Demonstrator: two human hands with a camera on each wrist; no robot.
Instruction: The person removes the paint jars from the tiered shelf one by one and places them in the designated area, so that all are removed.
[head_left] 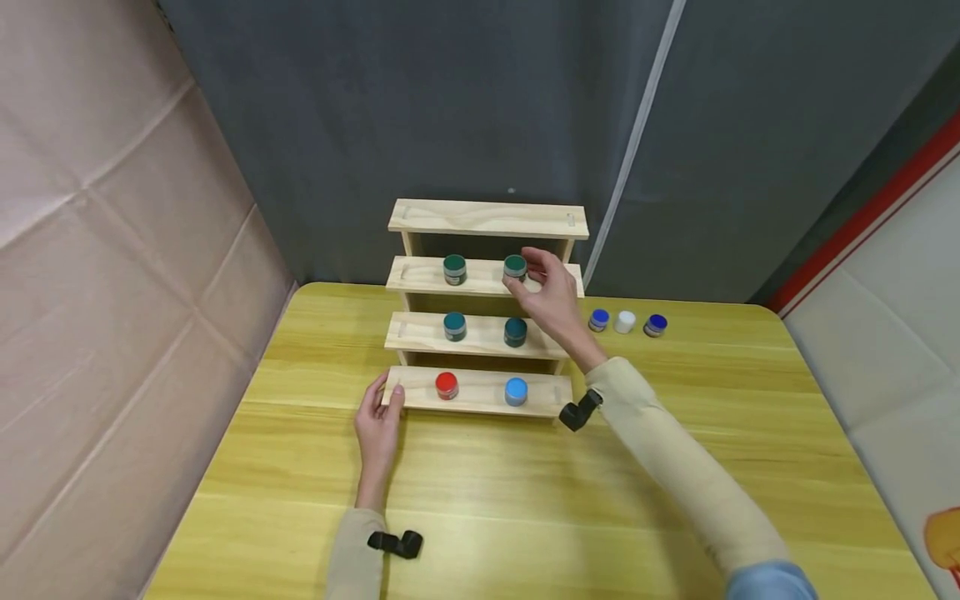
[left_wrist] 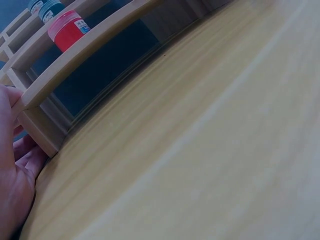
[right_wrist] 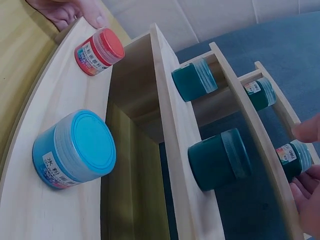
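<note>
A stepped wooden shelf [head_left: 487, 218] with small paint jars on its steps stands on the table. My right hand [head_left: 553, 298] pinches a dark green paint jar [head_left: 514, 266] on the second step from the top, thumb and fingers around its sides. Another green jar [head_left: 454, 269] sits to its left. One step lower are two teal jars, the left one [head_left: 454, 326] and the right one [head_left: 515, 332]. On the lowest step sit a red jar [head_left: 446, 385] and a light blue jar [head_left: 516, 391]. My left hand [head_left: 377, 423] grips that step's left end, thumb on top.
Right of the shelf, a blue jar [head_left: 598, 320], a white jar [head_left: 625, 322] and a dark blue jar [head_left: 655, 325] stand on the yellow wooden table [head_left: 480, 492]. A dark grey curtain [head_left: 420, 108] hangs behind. The shelf's top step bears no jar.
</note>
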